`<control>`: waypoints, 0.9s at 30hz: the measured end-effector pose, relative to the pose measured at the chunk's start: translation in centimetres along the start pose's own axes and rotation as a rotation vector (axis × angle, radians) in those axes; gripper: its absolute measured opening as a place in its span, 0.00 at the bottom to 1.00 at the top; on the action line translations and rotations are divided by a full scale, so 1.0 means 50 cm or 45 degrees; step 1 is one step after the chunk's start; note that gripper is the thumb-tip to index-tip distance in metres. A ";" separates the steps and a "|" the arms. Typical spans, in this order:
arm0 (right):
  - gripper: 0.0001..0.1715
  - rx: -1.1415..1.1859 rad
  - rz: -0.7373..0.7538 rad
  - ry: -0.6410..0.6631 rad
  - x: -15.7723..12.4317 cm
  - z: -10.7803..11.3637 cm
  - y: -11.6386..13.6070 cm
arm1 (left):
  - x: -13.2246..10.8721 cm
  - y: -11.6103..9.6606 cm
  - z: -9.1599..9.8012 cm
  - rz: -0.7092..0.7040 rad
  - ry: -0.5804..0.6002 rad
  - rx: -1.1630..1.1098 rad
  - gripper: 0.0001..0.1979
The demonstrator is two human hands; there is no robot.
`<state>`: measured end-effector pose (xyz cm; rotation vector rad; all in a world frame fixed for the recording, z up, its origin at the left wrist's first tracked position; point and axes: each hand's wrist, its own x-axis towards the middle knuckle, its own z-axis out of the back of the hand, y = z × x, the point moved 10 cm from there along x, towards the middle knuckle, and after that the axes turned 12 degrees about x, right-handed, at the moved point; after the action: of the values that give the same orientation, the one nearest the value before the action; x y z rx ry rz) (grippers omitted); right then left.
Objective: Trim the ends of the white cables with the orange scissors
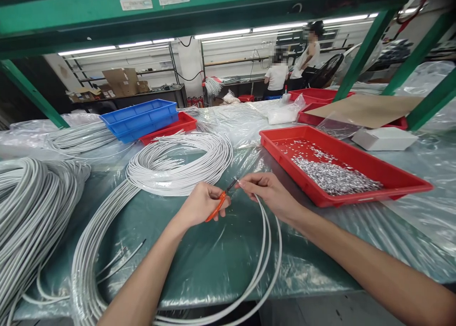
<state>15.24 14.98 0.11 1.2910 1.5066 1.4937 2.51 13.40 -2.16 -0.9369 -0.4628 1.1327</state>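
My left hand (206,203) is closed around the orange handles of a pair of pliers (220,205), whose dark jaws point up toward my other hand. Between thumb and fingers, my right hand (265,189) pinches the end of a white cable (265,231) right at the jaws. A few white strands loop down from this hand past the table's front edge. Whether the jaws are clamped on the cable tip is too small to tell. Behind my hands lies a coil of white cable (181,186). To the right, a red tray (359,197) holds many small silvery metal pieces (335,176).
Thick bundles of white cable (32,221) fill the left side. A blue bin (142,119) rests on a red one behind the coil. Green shelf posts (366,55) and a white box (384,139) stand at right. Two people are in the background.
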 end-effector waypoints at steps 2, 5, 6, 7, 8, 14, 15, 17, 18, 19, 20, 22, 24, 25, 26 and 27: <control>0.15 -0.108 0.101 -0.050 -0.002 0.005 0.015 | 0.000 0.001 -0.001 0.003 0.008 -0.003 0.11; 0.14 -0.252 0.253 -0.148 -0.010 0.013 0.034 | 0.001 0.002 -0.005 0.002 0.028 -0.009 0.12; 0.13 -0.279 0.277 -0.174 -0.013 0.015 0.037 | 0.002 0.003 -0.006 0.001 0.032 -0.009 0.12; 0.13 -0.291 0.290 -0.194 -0.014 0.016 0.037 | 0.002 0.004 -0.007 -0.001 0.030 -0.009 0.12; 0.12 -0.285 0.295 -0.208 -0.015 0.018 0.036 | 0.003 0.004 -0.006 -0.005 0.022 -0.008 0.11; 0.13 -0.155 0.331 -0.220 -0.017 0.017 0.036 | 0.011 -0.002 0.005 -0.100 -0.061 -0.074 0.08; 0.12 -0.161 0.340 -0.224 -0.020 0.016 0.037 | 0.012 -0.005 0.006 -0.118 -0.072 -0.109 0.08; 0.12 -0.221 0.368 -0.236 -0.028 0.012 0.043 | 0.013 -0.011 0.016 -0.156 -0.142 -0.209 0.10; 0.11 -0.283 0.394 -0.237 -0.033 0.008 0.048 | 0.012 -0.013 0.025 -0.174 -0.198 -0.271 0.12; 0.10 -0.361 0.431 -0.228 -0.039 0.001 0.055 | 0.012 -0.014 0.032 -0.189 -0.251 -0.335 0.14; 0.09 -0.448 0.478 -0.209 -0.045 -0.009 0.063 | 0.011 -0.015 0.037 -0.200 -0.290 -0.397 0.17; 0.09 -0.614 0.586 -0.152 -0.058 -0.031 0.079 | 0.011 -0.013 0.038 -0.202 -0.307 -0.495 0.19; 0.09 -0.734 0.693 -0.110 -0.069 -0.049 0.092 | 0.011 -0.012 0.031 -0.195 -0.273 -0.552 0.18; 0.10 -0.778 0.744 -0.101 -0.074 -0.055 0.097 | 0.011 -0.012 0.029 -0.194 -0.258 -0.570 0.16; 0.10 -0.817 0.789 -0.093 -0.079 -0.060 0.102 | 0.010 -0.013 0.028 -0.194 -0.247 -0.581 0.15; 0.10 -0.852 0.826 -0.087 -0.082 -0.064 0.104 | 0.009 -0.014 0.027 -0.193 -0.237 -0.588 0.14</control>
<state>14.56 9.40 4.86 1.4238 0.4396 2.0781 2.06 14.26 -0.91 -1.1752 -0.9600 0.9953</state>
